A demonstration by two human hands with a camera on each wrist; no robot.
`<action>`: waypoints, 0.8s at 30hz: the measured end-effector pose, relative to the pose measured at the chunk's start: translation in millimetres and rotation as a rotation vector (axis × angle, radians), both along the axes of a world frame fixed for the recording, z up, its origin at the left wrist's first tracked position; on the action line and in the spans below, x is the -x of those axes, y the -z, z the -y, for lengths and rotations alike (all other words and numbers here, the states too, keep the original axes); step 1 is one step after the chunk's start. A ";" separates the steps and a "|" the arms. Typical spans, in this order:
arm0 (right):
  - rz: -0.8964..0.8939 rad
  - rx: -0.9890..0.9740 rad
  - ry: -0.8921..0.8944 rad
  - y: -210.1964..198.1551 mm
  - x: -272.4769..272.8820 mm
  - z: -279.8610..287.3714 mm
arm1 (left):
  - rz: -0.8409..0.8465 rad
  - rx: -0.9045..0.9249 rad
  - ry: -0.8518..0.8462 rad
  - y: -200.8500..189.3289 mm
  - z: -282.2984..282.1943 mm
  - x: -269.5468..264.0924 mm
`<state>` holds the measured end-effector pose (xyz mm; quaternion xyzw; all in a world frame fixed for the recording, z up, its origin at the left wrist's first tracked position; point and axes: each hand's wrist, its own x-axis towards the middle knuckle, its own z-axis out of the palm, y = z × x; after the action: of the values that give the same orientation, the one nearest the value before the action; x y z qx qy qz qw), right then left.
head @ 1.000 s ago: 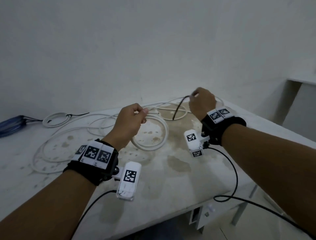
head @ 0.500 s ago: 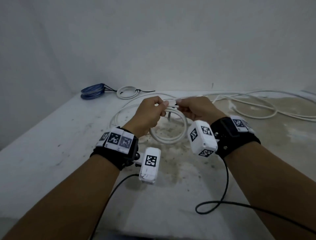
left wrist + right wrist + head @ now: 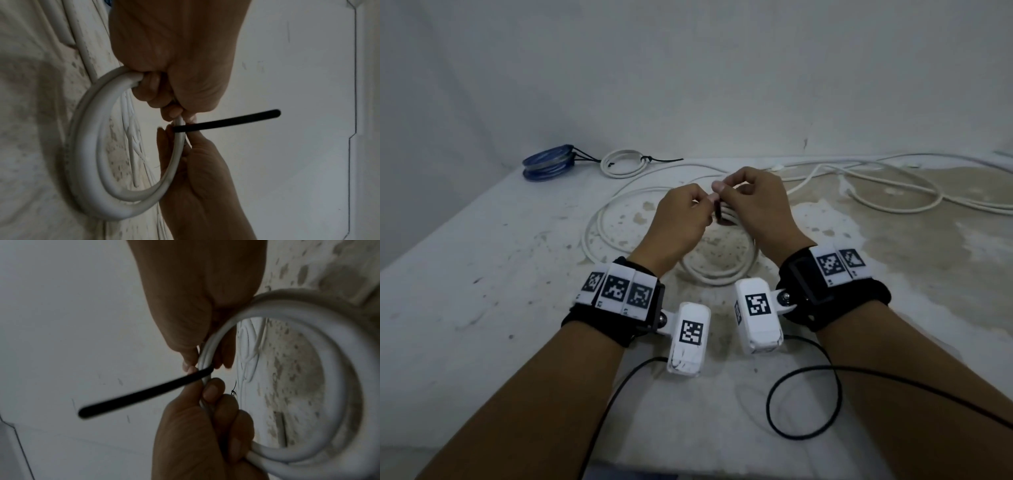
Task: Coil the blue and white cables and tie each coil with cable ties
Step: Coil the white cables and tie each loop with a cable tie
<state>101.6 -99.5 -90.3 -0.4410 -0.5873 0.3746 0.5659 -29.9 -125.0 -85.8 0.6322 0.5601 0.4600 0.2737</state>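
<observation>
Where both hands meet, cable tie wrap hidden.

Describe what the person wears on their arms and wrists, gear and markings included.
Both forearms are bare, with no sleeves. Behind the left hand and the right hand sits a black wrist strap carrying white tiles printed with black square code markers. A white boxy camera with its own marker is bracketed to each strap, and a thin black cable trails from it.
</observation>
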 end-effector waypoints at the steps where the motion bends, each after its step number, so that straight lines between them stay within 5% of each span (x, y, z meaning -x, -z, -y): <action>1: 0.004 -0.023 0.011 -0.3 -1.3 1.1 | 0.002 0.000 -0.001 0.0 0.1 -0.7; 11: 0.156 -0.216 0.078 -6.6 -4.1 4.8 | 0.019 -0.064 0.005 -0.3 3.5 0.1; 24: 0.190 -0.193 0.086 -2.5 1.0 8.2 | 0.058 0.017 0.082 -2.3 11.3 7.1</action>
<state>100.6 -107.7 -87.8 -0.4429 -0.6522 0.2484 0.5628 -36.9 -136.3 -83.5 0.6388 0.5294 0.4616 0.3140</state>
